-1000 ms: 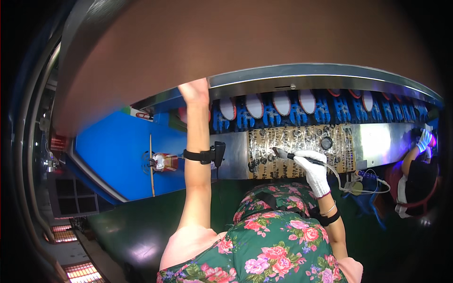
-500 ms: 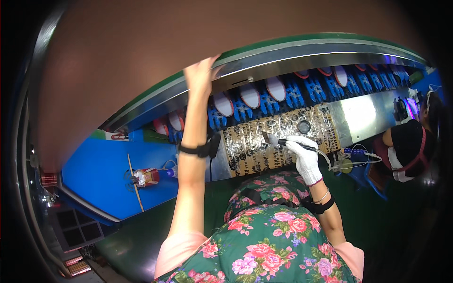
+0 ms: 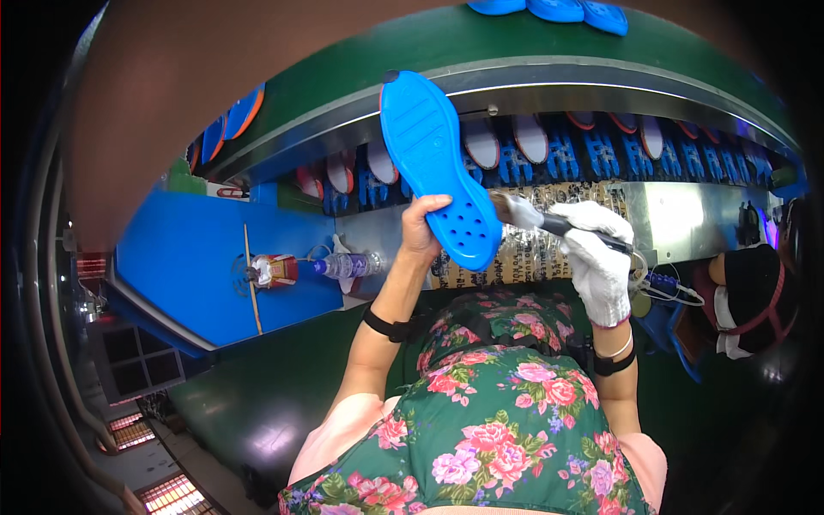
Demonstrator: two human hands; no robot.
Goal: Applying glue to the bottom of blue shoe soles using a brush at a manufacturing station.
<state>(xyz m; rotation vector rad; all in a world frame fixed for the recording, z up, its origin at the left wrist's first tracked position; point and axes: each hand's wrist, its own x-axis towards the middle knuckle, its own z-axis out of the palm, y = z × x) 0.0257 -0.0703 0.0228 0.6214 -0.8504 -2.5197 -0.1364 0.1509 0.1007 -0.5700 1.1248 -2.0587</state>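
Note:
A blue shoe sole (image 3: pixel 418 133) with holes in its heel stands raised in front of me, gripped near the heel by my bare left hand (image 3: pixel 422 225). In my right hand (image 3: pixel 596 257), which wears a white knitted glove, is a brush (image 3: pixel 525 213) with a dark handle. Its bristles are at the sole's right edge, by the heel; whether they touch it I cannot tell. A thin pale tube runs off near the brush's rear end. Behind the sole and brush lies cardboard (image 3: pixel 549 268) covered with clear tape, partly hidden by them.
A green conveyor belt (image 3: pixel 343 81) with a metal edge crosses above, carrying blue soles (image 3: pixel 558 10). Under it stand several shoe uppers (image 3: pixel 530 142) and blue holders. A plastic bottle (image 3: pixel 350 264) lies beside a blue board (image 3: pixel 180 266) at left. Another person (image 3: pixel 751 275) is at right.
My left hand has come back from the belt's edge with a blue sole in it. The brush has risen from the cardboard to the sole's edge. More of the belt now shows.

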